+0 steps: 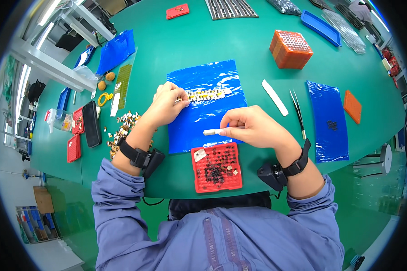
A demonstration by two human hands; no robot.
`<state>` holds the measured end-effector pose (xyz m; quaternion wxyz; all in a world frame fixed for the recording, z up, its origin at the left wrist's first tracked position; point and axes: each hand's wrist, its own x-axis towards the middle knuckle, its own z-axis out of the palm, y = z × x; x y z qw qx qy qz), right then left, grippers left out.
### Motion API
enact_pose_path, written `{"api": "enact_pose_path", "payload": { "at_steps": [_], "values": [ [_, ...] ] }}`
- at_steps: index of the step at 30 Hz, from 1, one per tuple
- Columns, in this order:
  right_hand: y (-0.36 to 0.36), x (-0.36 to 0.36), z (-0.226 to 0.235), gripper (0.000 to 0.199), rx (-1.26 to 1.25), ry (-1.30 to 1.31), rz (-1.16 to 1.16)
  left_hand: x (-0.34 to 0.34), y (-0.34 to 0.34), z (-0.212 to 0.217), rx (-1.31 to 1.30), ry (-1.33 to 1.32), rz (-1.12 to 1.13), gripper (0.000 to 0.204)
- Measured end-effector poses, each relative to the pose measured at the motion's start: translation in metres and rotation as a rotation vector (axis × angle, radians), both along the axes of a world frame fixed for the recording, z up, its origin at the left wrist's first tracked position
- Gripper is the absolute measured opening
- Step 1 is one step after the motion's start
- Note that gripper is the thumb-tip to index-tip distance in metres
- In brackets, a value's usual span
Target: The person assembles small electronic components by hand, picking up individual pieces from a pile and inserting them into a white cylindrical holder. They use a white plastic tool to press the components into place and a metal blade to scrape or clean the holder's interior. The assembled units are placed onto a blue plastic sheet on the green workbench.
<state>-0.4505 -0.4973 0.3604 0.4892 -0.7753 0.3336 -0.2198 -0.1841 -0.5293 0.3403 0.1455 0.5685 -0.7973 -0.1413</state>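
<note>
My left hand [168, 103] is closed in a pinch at the left end of a row of small white-and-yellow parts [208, 95]. That row lies across a shiny blue sheet [185, 131] on the green table. Whatever the left fingertips grip is too small to make out. Nearer to me, my right hand [253, 127] pinches a short whitish stick-like piece [211, 132] that points left over the sheet. Just below it sits a red gridded tray [218, 186] with many small black parts, a white scrap and a few pale bits.
Loose white-and-brown parts [120, 135] are heaped beside my left forearm, near a black phone [92, 124]. To the right lie a white strip [275, 97], tweezers [297, 113] and a second blue sheet [328, 99] with black bits. An orange tray stack [290, 52] stands farther back.
</note>
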Motion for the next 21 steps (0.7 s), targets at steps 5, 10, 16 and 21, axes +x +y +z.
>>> {"api": "enact_pose_path", "payload": {
  "at_steps": [5,10,16,21],
  "values": [
    [-0.001,0.001,0.003,0.018,-0.015,0.035,-0.007,0.002,0.002,0.001,-0.061,-0.02,0.005,0.013],
    [-0.001,0.0,0.002,0.016,0.043,0.025,-0.03,0.013,0.008,0.017,-0.145,0.102,0.025,0.022],
    [0.003,0.001,0.01,0.014,0.036,0.028,-0.01,0.056,0.051,0.033,0.05,-0.129,0.075,0.014],
    [0.001,0.001,0.005,0.013,-0.018,0.022,0.014,0.067,0.069,0.025,0.122,-0.118,0.094,0.012]
  ]
}}
